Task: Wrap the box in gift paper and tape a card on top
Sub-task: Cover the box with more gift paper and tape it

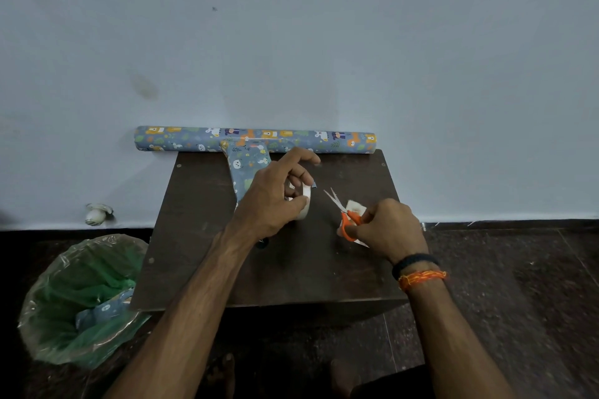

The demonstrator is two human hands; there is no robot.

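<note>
On the dark brown table (227, 269) in front of me, my left hand (275, 201) covers most of the wrapped box (244, 172); only its far and left parts show, papered in blue with little animals, and its near end is lost behind my wrist. My left fingers curl round one white roll of tape (304, 201), thumb on its rim, with a short tongue of tape pulled up toward the far side. How far that tongue runs I cannot make out, since it is clear and thin against the dark wood.

To the right, my right hand (389, 230) grips one pair of orange-handled scissors (345, 214), fingers closed through the loops. The blades stand slightly apart and point far-left toward the tape, not touching it. Under my right hand lies a pale card (353, 206); I see a corner beyond the handles and a sliver on the near side, the rest hidden by my knuckles, so its full shape is unclear.

Along the far edge of the table, against the wall, lies one long roll of gift paper (256, 139) in the same print, its middle touching the far end of the box.

Down on the floor to the left sits one bin with a green liner (81, 301), scraps of blue paper inside. A small white object (97, 213) lies by the wall, too blurred to name. Two bands circle my right wrist (418, 270), one dark and one orange.
</note>
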